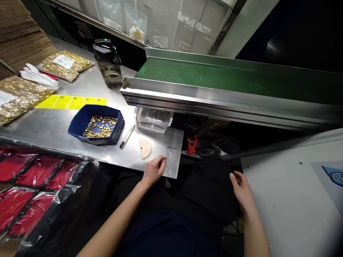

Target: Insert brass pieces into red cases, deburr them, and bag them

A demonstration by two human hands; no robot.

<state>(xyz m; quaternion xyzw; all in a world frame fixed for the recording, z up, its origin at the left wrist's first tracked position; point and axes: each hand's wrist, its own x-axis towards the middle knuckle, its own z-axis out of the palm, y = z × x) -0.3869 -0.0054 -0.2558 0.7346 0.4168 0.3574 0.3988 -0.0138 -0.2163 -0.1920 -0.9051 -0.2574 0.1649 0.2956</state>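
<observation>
Left hand (154,169) curled near half-disc (145,149), lower centre, cannot tell if pinching anything; right hand (242,188) half-open, lower right.

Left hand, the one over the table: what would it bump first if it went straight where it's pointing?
Probably the small metal thing on the table, just past the left hand, though depth is unclear.

I wear a dark navy top (171,232) and what look like black trousers (207,189), their folds mostly lost in shadow, while my left hand (154,169), my right hand (243,191) and both slim forearms (118,217) are bare as far back towards me as my view reaches.
</observation>
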